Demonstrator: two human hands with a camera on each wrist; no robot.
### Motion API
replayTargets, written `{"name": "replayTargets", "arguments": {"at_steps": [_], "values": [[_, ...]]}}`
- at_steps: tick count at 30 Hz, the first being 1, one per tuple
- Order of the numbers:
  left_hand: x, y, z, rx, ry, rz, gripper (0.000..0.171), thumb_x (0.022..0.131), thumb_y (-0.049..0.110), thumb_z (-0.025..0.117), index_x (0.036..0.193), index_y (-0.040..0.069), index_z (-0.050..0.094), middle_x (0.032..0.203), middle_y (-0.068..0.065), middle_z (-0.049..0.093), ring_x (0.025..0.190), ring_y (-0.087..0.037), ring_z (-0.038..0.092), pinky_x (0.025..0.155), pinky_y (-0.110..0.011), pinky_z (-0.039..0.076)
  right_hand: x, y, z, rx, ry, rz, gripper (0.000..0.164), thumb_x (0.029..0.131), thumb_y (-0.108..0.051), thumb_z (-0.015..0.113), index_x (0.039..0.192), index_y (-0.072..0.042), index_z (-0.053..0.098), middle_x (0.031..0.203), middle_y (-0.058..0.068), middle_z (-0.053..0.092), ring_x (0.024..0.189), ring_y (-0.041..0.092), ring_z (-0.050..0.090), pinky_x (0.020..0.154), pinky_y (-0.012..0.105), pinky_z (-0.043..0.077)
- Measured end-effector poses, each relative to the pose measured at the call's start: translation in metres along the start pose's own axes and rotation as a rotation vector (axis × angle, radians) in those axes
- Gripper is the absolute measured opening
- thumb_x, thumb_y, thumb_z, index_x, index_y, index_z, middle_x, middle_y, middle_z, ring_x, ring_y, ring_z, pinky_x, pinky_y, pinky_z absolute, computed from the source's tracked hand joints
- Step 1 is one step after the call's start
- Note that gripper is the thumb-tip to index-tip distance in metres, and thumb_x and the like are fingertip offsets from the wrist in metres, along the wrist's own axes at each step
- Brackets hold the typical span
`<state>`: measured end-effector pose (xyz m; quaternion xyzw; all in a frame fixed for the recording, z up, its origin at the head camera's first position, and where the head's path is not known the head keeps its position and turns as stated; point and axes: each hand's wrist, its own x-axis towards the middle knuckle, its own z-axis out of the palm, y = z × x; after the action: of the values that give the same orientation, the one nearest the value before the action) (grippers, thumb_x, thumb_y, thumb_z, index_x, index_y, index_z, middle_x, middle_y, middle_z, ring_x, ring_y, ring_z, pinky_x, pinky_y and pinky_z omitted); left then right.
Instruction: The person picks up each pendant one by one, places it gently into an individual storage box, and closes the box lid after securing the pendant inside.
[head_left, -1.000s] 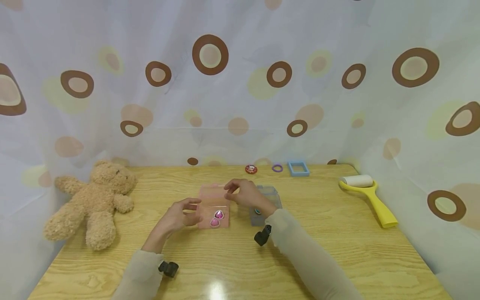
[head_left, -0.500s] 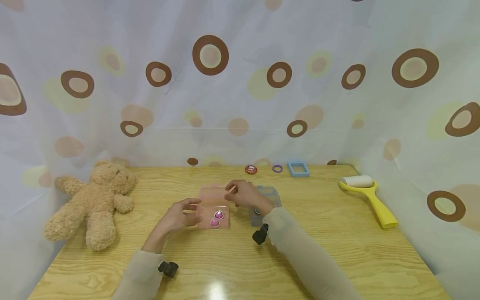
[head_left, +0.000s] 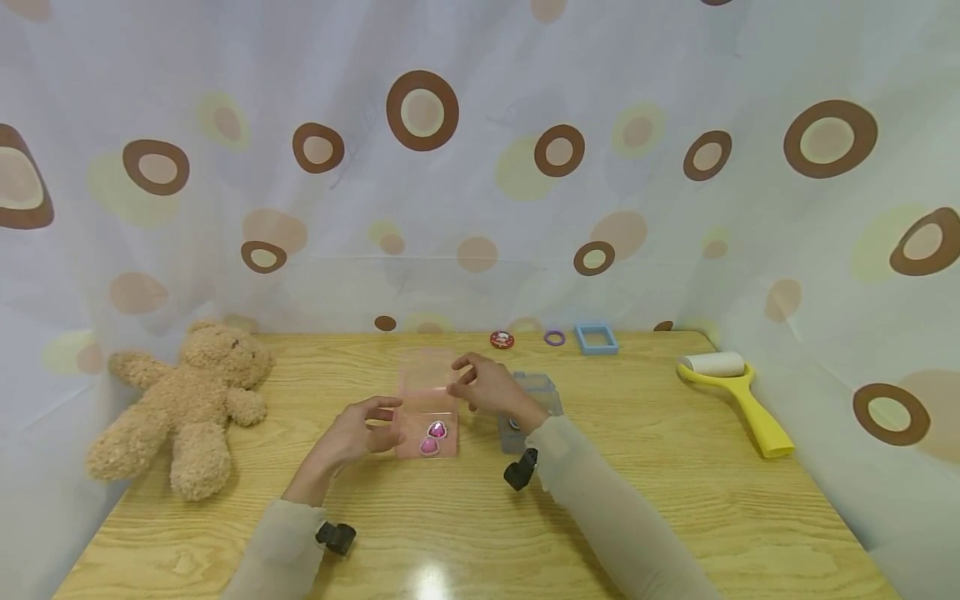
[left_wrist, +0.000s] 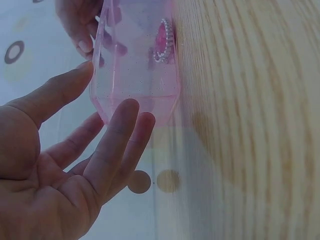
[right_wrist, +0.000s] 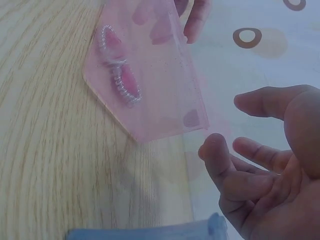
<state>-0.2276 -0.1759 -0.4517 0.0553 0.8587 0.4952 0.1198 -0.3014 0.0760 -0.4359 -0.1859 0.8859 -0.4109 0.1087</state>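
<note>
A see-through pink plastic box [head_left: 408,448] stands on the table with its clear lid [head_left: 427,367] raised at the back. Inside lie two pink gems edged in pearly beads, a darker one [head_left: 437,429] and a lighter heart-shaped one [head_left: 429,447]. My left hand [head_left: 356,429] is at the box's left side, fingers spread and lightly bent; in the left wrist view its fingertips [left_wrist: 127,110] are right at the box wall. Off the box's back right corner, my right hand [head_left: 491,387] hovers with relaxed fingers [right_wrist: 215,147] and nothing in them.
Partly under my right arm is a grey-blue see-through box [head_left: 538,385] with a small round item inside. A red disc [head_left: 502,339], purple ring [head_left: 555,337] and blue square frame [head_left: 597,339] line the back edge. A teddy bear [head_left: 198,400] lies left, a yellow-handled roller [head_left: 757,412] right.
The pink box's lid has swung up and back, now reaching higher behind the box. My right hand has shifted slightly back; my left hand stays in place.
</note>
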Motion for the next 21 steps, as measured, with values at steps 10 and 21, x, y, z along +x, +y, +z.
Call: {"name": "replayTargets", "arguments": {"at_steps": [10, 21], "values": [[-0.0009, 0.0011, -0.0016, 0.017, -0.014, 0.035, 0.058, 0.091, 0.011, 0.073, 0.144, 0.004, 0.050, 0.137, -0.027, 0.055, 0.123, -0.047, 0.057, 0.092, -0.048, 0.057, 0.0001, 0.0061, -0.0025, 0.079, 0.048, -0.006, 0.051, 0.099, -0.031, 0.063, 0.143, -0.015, 0.045, 0.118, 0.012, 0.069, 0.081, 0.036, 0.071, 0.066, 0.032, 0.054], [-0.0014, 0.0009, -0.0016, 0.034, -0.015, 0.038, 0.058, 0.091, 0.013, 0.073, 0.144, 0.004, 0.050, 0.138, -0.027, 0.055, 0.122, -0.047, 0.059, 0.092, -0.050, 0.057, -0.0033, 0.0029, -0.0088, 0.082, 0.055, -0.034, 0.039, 0.102, -0.029, 0.058, 0.139, -0.018, 0.052, 0.120, 0.013, 0.069, 0.083, 0.039, 0.070, 0.064, 0.029, 0.049]]}}
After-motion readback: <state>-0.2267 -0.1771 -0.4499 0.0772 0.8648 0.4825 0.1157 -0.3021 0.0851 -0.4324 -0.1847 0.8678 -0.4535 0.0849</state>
